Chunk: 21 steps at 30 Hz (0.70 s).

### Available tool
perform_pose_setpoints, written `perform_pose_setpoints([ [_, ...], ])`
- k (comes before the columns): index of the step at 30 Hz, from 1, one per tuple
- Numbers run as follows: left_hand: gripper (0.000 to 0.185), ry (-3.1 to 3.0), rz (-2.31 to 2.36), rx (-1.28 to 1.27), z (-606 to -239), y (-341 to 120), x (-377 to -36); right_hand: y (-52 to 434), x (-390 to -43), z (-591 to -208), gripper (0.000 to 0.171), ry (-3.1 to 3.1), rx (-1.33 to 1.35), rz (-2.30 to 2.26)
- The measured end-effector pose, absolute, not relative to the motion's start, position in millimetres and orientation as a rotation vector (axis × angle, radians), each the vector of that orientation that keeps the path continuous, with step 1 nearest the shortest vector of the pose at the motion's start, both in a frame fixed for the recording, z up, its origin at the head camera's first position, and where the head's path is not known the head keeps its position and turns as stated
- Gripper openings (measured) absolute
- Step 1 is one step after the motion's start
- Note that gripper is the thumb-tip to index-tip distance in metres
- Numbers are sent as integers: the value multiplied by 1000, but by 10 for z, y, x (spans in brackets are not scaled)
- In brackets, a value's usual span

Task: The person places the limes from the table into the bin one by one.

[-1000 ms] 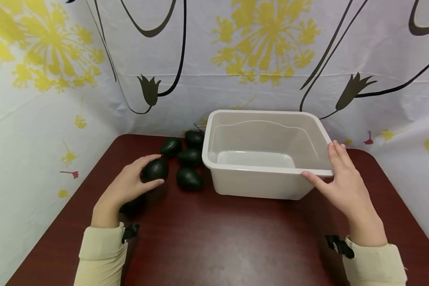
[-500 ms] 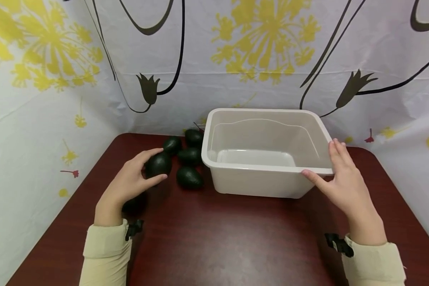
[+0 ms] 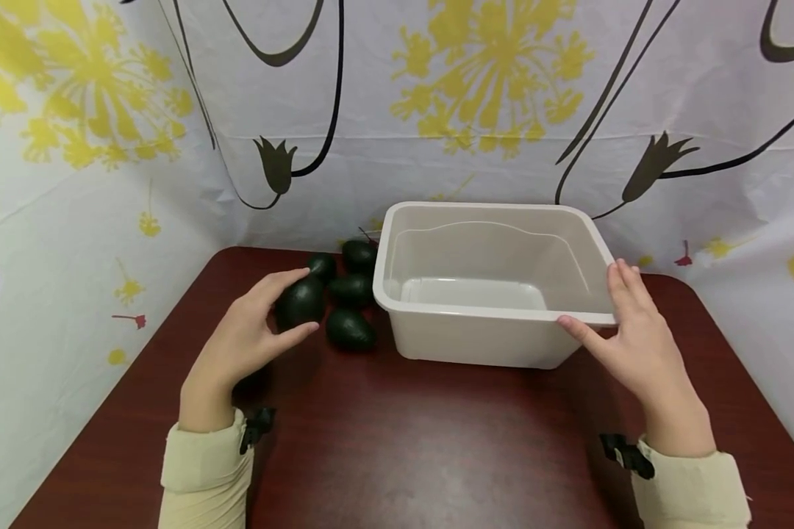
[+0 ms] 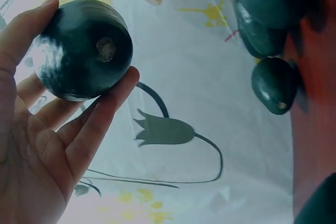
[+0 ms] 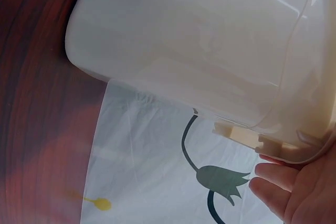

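Note:
My left hand (image 3: 245,330) grips a dark green avocado (image 3: 301,303), thumb on one side and fingers on the other. In the left wrist view the avocado (image 4: 86,51) shows its round stem scar, with the backdrop behind it. My right hand (image 3: 645,338) holds the near right corner of a pale plastic bin (image 3: 476,338), its thumb along the front rim and its fingers at the right side. Seen from the right wrist, the fingers (image 5: 273,182) lie beneath the bin's rim. The bin's floor (image 3: 473,292) shows bare in the head view.
Several more avocados (image 3: 351,329) lie on the dark red-brown table (image 3: 423,441), left of the bin. Another avocado (image 3: 253,383) sits partly hidden behind the left wrist. A white cloth (image 3: 344,95) with yellow and dark flower prints hangs behind the table.
My left hand has moved right and slightly up with the avocado, closer to the others and the bin. The right hand and bin have stayed in place.

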<state>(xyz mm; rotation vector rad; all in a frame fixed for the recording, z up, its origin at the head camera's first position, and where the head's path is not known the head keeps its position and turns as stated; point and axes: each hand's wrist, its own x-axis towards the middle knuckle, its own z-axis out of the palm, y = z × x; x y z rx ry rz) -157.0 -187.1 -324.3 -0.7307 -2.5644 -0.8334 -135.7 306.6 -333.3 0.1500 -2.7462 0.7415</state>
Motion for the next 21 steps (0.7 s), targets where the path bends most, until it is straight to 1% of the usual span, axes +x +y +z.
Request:
perform_pose_setpoints([
  [7, 73, -2482, -845, -784, -3125, -1789, -1568, 3066, -1349, -3326, 100, -2742, 152, 754],
  [21, 74, -2399, -861, -866, -3035, -1599, -1619, 3076, -1355, -3357, 102, -2745, 141, 744],
])
